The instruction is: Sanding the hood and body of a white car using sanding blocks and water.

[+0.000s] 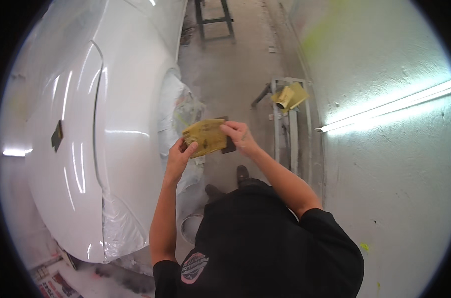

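Dark pad [230, 144] partly behind yellow sheet [209, 136], white car [128, 99] cut off.

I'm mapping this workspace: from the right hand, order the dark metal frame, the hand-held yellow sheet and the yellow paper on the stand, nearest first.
From the right hand, in the head view:
1. Yellow sheet: touching, on the hand's left.
2. Yellow paper: ahead to the right, on the stand.
3. Dark metal frame: farthest ahead, at the top edge.
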A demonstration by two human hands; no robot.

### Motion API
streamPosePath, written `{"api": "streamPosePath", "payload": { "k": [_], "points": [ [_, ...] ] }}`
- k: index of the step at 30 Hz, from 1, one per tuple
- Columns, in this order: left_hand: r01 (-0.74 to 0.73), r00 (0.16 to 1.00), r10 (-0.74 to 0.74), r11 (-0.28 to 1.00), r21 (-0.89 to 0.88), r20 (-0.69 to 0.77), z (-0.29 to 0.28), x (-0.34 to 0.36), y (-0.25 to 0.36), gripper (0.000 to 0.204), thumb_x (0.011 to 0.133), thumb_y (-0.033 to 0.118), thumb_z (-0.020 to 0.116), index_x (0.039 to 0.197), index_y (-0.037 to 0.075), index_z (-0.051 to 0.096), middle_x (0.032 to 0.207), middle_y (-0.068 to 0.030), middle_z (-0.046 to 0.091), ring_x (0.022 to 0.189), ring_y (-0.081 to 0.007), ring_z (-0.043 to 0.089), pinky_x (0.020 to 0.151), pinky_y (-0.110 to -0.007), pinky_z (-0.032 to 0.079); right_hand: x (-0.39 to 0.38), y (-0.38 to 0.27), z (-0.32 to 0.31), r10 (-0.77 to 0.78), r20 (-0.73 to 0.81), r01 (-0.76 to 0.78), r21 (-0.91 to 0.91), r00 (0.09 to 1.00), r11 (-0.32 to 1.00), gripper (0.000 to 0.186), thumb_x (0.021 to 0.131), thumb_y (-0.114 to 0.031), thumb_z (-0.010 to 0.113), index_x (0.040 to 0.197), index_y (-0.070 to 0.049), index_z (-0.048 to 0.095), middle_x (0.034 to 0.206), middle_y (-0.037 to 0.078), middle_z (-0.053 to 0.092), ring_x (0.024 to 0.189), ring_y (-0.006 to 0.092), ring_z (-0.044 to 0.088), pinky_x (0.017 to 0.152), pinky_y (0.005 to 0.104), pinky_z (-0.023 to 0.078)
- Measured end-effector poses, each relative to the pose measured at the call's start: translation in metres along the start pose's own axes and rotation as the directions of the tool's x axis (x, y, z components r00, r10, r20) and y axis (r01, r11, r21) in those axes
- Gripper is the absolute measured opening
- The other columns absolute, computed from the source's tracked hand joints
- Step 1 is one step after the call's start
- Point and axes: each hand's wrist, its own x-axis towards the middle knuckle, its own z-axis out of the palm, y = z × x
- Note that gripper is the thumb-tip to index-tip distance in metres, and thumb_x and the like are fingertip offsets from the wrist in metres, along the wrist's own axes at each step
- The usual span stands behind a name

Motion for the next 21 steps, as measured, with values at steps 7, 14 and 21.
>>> {"api": "streamPosePath", "payload": {
  "k": [7,14,21],
  "points": [
    [0.012,0.998,-0.028,0.97,-0.243,-0.062,0.006,0.027,-0.046,0.029,0.115,0.021,0.066,0.129,-0.004,0.074,0.116,-0.0077,0.08,0.1,-0.0137,0.075,0.092,-0.031,0.062,-0.005,0.003,-0.011,0.073,0.016,-0.071,-0.096,0.997,0.993,0.029,0.108,-0.019,0.071,0.124,0.005,0.079,0.116,0.005,0.078,0.106,0.0098,0.067,0.094,0.0289,0.053],
    [-0.053,0.922,0.066,0.998,0.044,-0.381,0.003,0.021,-0.051,0.026,0.115,0.015,0.063,0.125,-0.005,0.075,0.11,-0.0034,0.079,0.098,-0.0086,0.069,0.089,-0.029,0.057,-0.014,-0.017,0.003,-0.18,-0.157,0.138,-0.248,0.971,0.959,0.059,0.103,-0.004,0.063,0.161,-0.004,0.053,0.131,0.013,0.074,0.112,0.0155,0.068,0.099,0.0344,0.056],
    [-0.21,0.962,0.138,0.925,-0.318,-0.234,0.069,-0.012,-0.008,0.033,0.115,0.018,0.062,0.138,-0.004,0.069,0.128,-0.0078,0.074,0.12,-0.0166,0.07,0.105,-0.033,0.055,0.001,-0.014,0.042,-0.153,0.062,0.155,-0.033,0.986,0.987,0.056,0.104,0.0,0.066,0.158,-0.006,0.055,0.124,0.009,0.074,0.112,0.0153,0.069,0.1,0.0322,0.056]
  ]
}}
